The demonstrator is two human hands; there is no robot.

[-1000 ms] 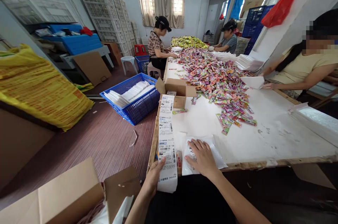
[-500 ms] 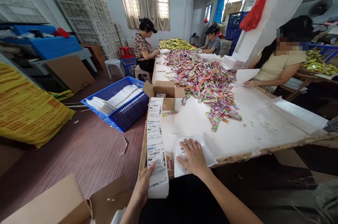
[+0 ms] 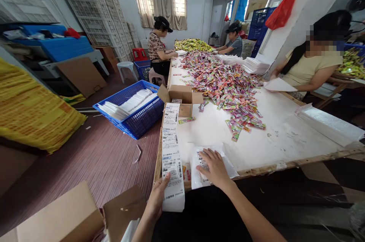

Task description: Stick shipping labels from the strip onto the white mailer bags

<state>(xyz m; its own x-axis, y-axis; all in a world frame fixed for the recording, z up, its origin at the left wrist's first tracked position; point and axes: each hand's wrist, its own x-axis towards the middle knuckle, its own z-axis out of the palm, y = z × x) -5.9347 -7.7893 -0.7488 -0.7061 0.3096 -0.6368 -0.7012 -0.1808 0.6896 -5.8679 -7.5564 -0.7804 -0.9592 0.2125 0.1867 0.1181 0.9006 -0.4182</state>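
A long strip of printed shipping labels [image 3: 171, 160] runs out of a small cardboard box [image 3: 186, 110] and down over the table's near left corner. My left hand [image 3: 160, 194] grips the strip's left edge near its lower end, thumb on top. On a white plastic mailing bag [image 3: 196, 175] at the table edge lies my right hand [image 3: 213, 166], flat with its fingers spread. Beneath those fingers a label on the bag is partly covered. A single green packet [image 3: 186, 120] lies beside the box.
A heap of small colourful packets [image 3: 222, 82] covers the table's middle. The blue basket [image 3: 137, 120] on the floor at left holds white mailers. Open cardboard flaps [image 3: 125, 211] stand low at left. Co-workers sit around the table; a stack of white bags [image 3: 327, 124] lies at right.
The whole view has shifted slightly, so things appear a little further right. My hands keep their places on the label strip and the bag. The person at right has lowered a white sheet.
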